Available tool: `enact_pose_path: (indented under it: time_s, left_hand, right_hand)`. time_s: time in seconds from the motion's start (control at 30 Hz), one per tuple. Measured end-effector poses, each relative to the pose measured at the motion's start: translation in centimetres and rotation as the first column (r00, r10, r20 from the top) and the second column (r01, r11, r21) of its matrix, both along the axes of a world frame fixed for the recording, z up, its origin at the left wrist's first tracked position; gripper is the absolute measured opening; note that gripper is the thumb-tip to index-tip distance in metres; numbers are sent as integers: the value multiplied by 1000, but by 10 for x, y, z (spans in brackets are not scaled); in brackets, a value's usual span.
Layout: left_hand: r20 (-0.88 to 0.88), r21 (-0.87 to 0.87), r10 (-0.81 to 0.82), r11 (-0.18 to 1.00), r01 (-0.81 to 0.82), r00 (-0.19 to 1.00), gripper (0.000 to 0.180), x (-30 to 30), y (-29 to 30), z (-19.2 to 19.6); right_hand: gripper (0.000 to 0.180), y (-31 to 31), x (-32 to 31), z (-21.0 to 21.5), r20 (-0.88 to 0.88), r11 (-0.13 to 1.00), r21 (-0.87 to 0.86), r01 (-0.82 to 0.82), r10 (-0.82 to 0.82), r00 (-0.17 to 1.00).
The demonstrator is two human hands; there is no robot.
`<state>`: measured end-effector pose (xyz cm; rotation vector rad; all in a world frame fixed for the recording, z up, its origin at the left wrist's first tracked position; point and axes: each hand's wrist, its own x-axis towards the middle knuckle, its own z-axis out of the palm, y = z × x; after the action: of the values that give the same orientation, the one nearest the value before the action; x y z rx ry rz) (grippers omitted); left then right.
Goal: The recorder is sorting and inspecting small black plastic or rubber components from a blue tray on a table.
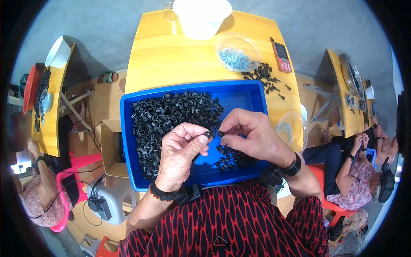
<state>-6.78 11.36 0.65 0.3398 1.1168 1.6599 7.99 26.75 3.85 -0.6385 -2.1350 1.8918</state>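
Over the blue tray (242, 95), both my hands are raised close together with their fingertips nearly meeting. My left hand (177, 154) pinches a small black plastic clip (207, 134) between thumb and index finger. The thumb and fingers of my right hand (254, 135) are closed around a small dark piece (220, 133), mostly covered, whose kind I cannot make out. A big heap of black plastic clips (171, 115) fills the left and middle of the tray. Beneath my right hand lies a smaller pile of black pieces (231, 159).
On the yellow table (171, 64) stand a white bucket (201, 19) and a clear bowl of silvery screws (234, 58). Loose black pieces (262, 76) and a mobile phone (281, 56) lie nearby. Another clear bowl (292, 129) sits right. A cardboard box (109, 150) adjoins the tray's left; people work both sides.
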Motion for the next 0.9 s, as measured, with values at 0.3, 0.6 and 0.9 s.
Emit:
enact_pose_path:
  time_s: [0.3, 0.6, 0.9]
  left_hand:
    - [-36, -18, -37, 999, 37, 999, 9, 1, 1, 0]
    - [-23, -26, -28, 999, 27, 999, 9, 2, 1, 0]
    - [41, -19, -25, 999, 26, 999, 11, 2, 2, -1]
  right_hand:
    - [18, 3, -12, 3, -118, 903, 427, -47, 108, 987]
    - [13, -5, -15, 5, -159, 949, 315, 19, 33, 987]
    - [27, -3, -12, 3, -188, 907, 422, -13, 101, 977]
